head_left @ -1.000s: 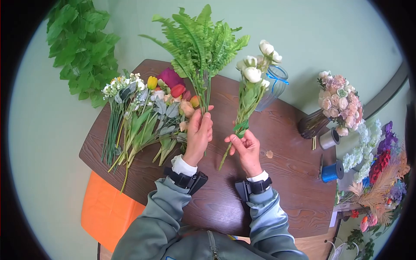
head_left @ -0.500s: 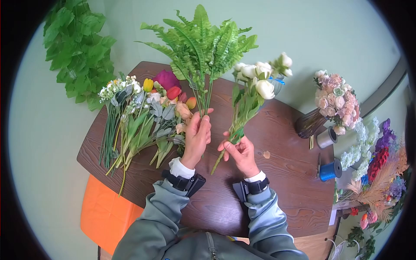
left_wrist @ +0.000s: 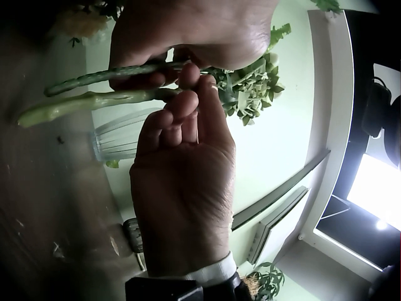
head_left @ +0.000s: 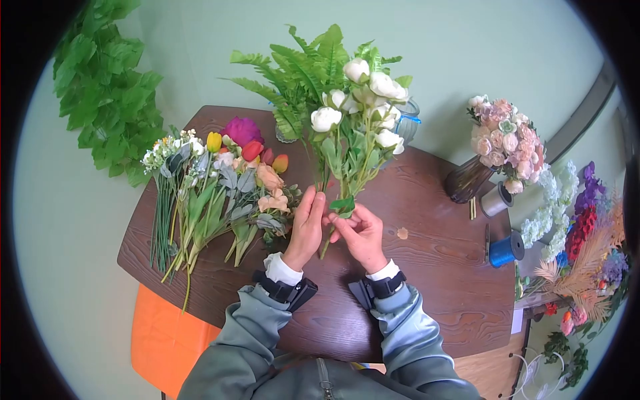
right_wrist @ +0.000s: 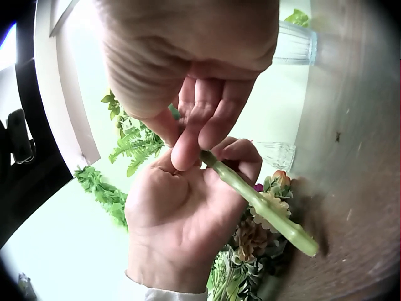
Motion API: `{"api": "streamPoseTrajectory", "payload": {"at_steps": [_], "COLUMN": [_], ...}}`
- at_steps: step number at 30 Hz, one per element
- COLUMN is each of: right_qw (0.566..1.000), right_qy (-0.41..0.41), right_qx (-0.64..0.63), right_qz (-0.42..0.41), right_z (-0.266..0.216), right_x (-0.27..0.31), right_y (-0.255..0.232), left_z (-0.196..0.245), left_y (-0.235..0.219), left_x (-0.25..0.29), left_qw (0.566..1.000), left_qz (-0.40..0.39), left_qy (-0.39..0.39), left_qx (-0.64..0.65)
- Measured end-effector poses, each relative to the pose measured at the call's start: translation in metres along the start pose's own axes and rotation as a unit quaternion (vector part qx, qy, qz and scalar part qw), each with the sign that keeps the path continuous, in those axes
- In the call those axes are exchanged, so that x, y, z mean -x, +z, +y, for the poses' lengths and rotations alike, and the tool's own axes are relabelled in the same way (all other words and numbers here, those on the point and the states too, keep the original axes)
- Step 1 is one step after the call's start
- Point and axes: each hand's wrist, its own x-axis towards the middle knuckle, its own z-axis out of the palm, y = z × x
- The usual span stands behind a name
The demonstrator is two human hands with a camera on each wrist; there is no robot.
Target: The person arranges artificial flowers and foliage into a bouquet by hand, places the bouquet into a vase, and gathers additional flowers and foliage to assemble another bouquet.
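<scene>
In the head view my left hand (head_left: 305, 230) grips the lower stems of a bunch of green fern fronds (head_left: 287, 77). Beside it, my right hand (head_left: 362, 239) pinches the stem of a spray of white flowers (head_left: 325, 119), which overlaps the fern. The two hands are together at the fingertips. Seen from the left wrist, a thick light-green flower stem (left_wrist: 75, 106) and a darker fern stem (left_wrist: 81, 81) stick out side by side past the fingers. The right wrist view shows the thick stem (right_wrist: 269, 210) emerging from between the right fingers, over the left palm (right_wrist: 182, 200).
Several loose artificial flowers (head_left: 200, 207) lie on the left of the brown table (head_left: 427, 293). Behind the spray stands a glass vase (head_left: 408, 127) with blue ribbon. To the right are a dark vase (head_left: 469, 180) of pink flowers, a silver spool (head_left: 496, 200) and a blue spool (head_left: 507, 249).
My right hand has moved left with the white flowers, from apart to right against my left hand. The white blooms now stand in front of the fern, which sits slightly lower in view.
</scene>
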Motion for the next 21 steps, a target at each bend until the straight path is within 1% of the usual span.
{"api": "streamPoseTrajectory", "payload": {"at_steps": [1, 3, 4, 5, 7, 11, 16, 18, 19, 20, 21], "right_qw": [1.000, 0.999, 0.999, 0.999, 0.999, 0.999, 0.999, 0.999, 0.999, 0.996, 0.991], "right_qy": [0.010, 0.028, 0.028, 0.027, 0.026, 0.024, 0.002, 0.008, 0.003, -0.021, -0.045], "right_qx": [-0.010, -0.023, -0.028, -0.034, -0.026, -0.001, 0.015, 0.023, 0.023, 0.065, 0.107], "right_qz": [-0.004, 0.000, 0.002, 0.002, 0.010, 0.025, 0.034, 0.046, 0.047, 0.056, 0.066], "right_z": [0.001, 0.003, 0.003, 0.004, 0.004, 0.003, 0.001, 0.000, 0.002, 0.006, 0.007], "right_x": [0.000, 0.003, 0.002, 0.001, 0.000, 0.000, -0.001, 0.001, 0.001, 0.001, 0.001], "right_y": [0.000, -0.001, -0.002, -0.002, -0.003, -0.003, 0.000, 0.002, 0.002, 0.001, 0.001], "left_z": [-0.001, -0.005, -0.005, -0.004, 0.001, -0.002, -0.012, -0.015, -0.018, -0.020, -0.021], "left_y": [0.001, 0.003, 0.003, 0.004, 0.007, 0.005, 0.001, 0.001, 0.001, 0.001, 0.000], "left_x": [0.000, -0.002, -0.003, -0.002, -0.001, 0.001, 0.002, 0.003, 0.003, 0.004, 0.005], "left_qw": [1.000, 0.999, 0.999, 0.999, 0.994, 0.987, 0.992, 0.993, 0.995, 0.996, 0.996], "left_qz": [-0.001, -0.016, -0.026, -0.028, -0.042, -0.078, -0.086, -0.087, -0.071, -0.055, -0.057], "left_qy": [-0.005, 0.035, 0.038, 0.032, -0.016, -0.043, -0.037, -0.027, -0.038, -0.049, -0.045], "left_qx": [0.000, 0.020, 0.012, 0.011, 0.096, 0.135, 0.086, 0.068, 0.057, 0.045, 0.045]}}
